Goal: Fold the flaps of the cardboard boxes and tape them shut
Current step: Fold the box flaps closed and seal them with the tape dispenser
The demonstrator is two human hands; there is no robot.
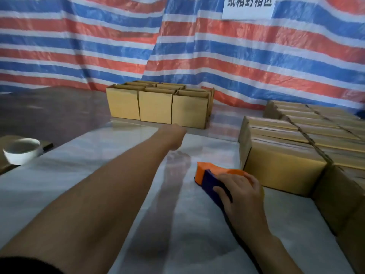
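Observation:
A block of several open-topped cardboard boxes stands at the far middle of the table. My left arm stretches straight out towards them, and my left hand is just in front of the lower edge of the rightmost front box. Its fingers point away from me and are hidden. My right hand lies closed over an orange and blue tape dispenser, which rests on the table near me on the right.
Rows of closed cardboard boxes fill the right side, right beside the dispenser. A white bowl sits at the left edge. A striped red, blue and white tarp hangs behind, with a paper sign on it.

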